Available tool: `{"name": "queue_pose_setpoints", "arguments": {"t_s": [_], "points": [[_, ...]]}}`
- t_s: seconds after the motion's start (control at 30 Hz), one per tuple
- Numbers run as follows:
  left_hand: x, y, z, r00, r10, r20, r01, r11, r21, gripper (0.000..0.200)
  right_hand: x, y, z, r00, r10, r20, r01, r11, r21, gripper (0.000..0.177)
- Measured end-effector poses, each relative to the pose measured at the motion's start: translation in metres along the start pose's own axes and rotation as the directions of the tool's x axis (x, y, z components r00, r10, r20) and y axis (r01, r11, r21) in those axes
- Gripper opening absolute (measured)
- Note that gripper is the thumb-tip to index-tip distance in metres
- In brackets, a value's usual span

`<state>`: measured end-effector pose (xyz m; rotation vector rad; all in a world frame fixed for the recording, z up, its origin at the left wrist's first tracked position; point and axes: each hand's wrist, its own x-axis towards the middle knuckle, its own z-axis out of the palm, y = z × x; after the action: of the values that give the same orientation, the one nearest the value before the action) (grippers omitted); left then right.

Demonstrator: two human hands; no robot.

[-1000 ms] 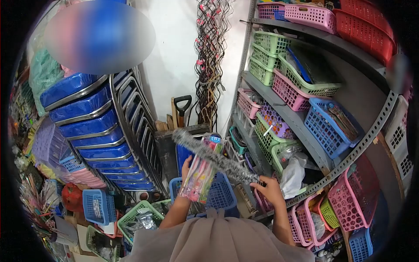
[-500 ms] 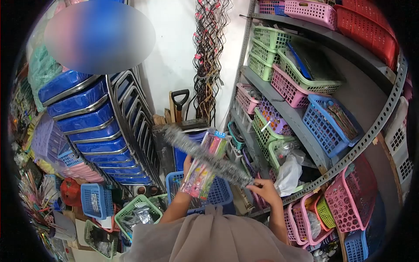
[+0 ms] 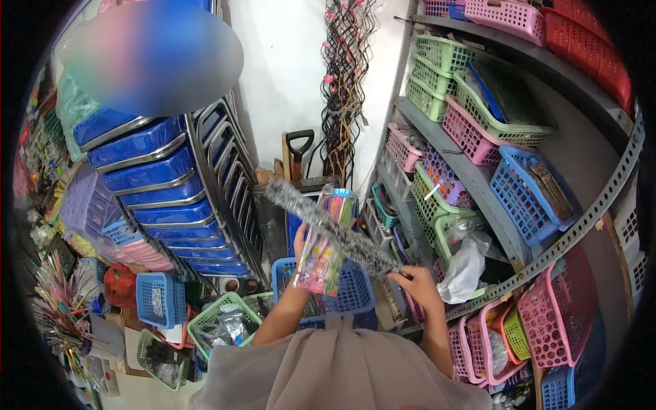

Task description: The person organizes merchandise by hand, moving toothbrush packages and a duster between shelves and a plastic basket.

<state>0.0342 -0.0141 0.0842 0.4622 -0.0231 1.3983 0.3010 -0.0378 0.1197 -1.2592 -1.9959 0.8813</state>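
Note:
My left hand (image 3: 299,240) is closed on a colourful flat plastic pack (image 3: 321,265), perhaps several stacked together, its fingers mostly behind it. The pack stands tilted above a blue basket (image 3: 355,290). My right hand (image 3: 415,285) grips the lower right end of a grey fluffy duster (image 3: 311,219). The duster lies slantwise across the front of the pack and hides part of it. Its far end points up and left, past my left hand.
Stacked blue chairs (image 3: 157,164) rise at the left. On the right, a grey metal shelf (image 3: 471,188) carries plastic baskets, with a white plastic bag (image 3: 465,273) at its edge. A green basket (image 3: 225,324) with silvery packets sits low left. A shovel handle (image 3: 298,147) leans at the wall.
The view has shifted, so the surroundings sit further right. The duster, blurred earlier, looks sharper now and still crosses the pack. The pack stands more upright. Both hands keep their hold.

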Motion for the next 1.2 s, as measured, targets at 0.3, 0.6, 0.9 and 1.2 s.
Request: {"name": "queue_pose_setpoints", "arguments": {"t_s": [0.3, 0.6, 0.9, 1.2], "points": [[0.004, -0.010, -0.024, 0.976, -0.044, 0.214, 0.101, 0.960, -0.263, 0.071, -0.003, 0.009, 0.011, 0.998, -0.042, 0.053, 0.048, 0.993, -0.107, 0.045], [0.017, -0.016, -0.040, 0.999, 0.028, 0.035, -0.011, 0.900, -0.436, 0.056, -0.005, 0.019, 0.027, 0.994, -0.053, 0.091, 0.057, 0.998, -0.034, 0.041], [0.031, -0.028, -0.034, 0.995, -0.091, -0.033, 0.068, 0.900, -0.431, 0.051, -0.011, 0.025, 0.032, 0.998, -0.058, -0.014, 0.058, 0.998, -0.030, 0.042], [0.038, -0.040, -0.032, 0.978, -0.206, 0.017, 0.206, 0.967, -0.151, 0.049, -0.004, 0.023, 0.018, 0.996, 0.005, -0.091, -0.008, 0.999, -0.033, 0.044]]}}
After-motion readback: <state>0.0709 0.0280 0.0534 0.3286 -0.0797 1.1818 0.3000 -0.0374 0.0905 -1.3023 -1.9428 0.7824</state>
